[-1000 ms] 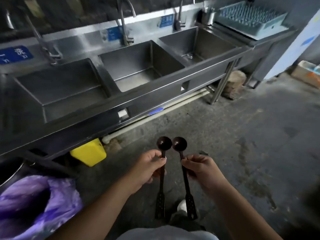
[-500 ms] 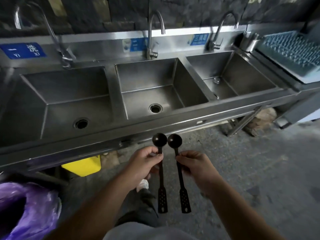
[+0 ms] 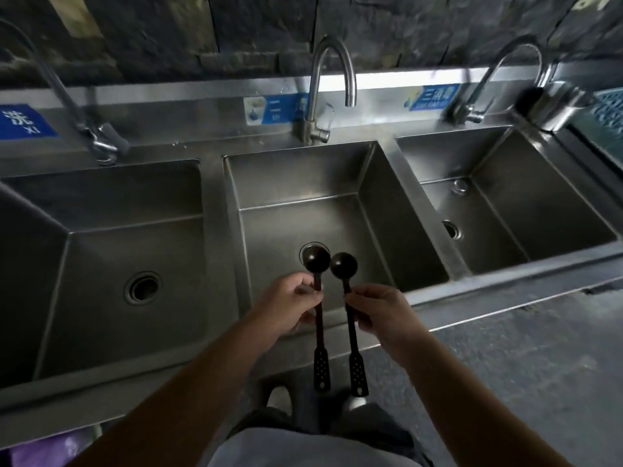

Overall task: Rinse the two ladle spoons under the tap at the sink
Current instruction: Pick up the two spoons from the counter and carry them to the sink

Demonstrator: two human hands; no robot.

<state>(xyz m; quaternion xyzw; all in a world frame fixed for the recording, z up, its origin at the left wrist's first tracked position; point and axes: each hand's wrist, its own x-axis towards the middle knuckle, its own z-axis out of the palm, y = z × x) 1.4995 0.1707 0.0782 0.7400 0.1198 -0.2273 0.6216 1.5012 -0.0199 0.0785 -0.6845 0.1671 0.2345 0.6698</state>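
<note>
Two dark ladle spoons are held side by side over the front of the middle sink basin (image 3: pixel 377 210). My left hand (image 3: pixel 286 306) grips the upper handle of the left ladle (image 3: pixel 316 258). My right hand (image 3: pixel 381 311) grips the right ladle (image 3: pixel 344 265) the same way. Both bowls point away from me, and the perforated handle ends hang down past the sink's front edge. The curved middle tap (image 3: pixel 332 75) stands at the back of that basin, well beyond the bowls. No water is running from it.
The steel unit has three basins: a left basin (image 3: pixel 101 264) with its own tap (image 3: pixel 67 99) and a right basin (image 3: pixel 539 210) with a tap (image 3: pixel 499 72). A steel cup (image 3: pixel 553 104) and a blue rack (image 3: pixel 606 119) sit far right. A purple bag (image 3: pixel 43 449) lies low left.
I have come up close to the sink. Both hands and the ladles now reach over the middle basin instead of hanging over the floor in front of it.
</note>
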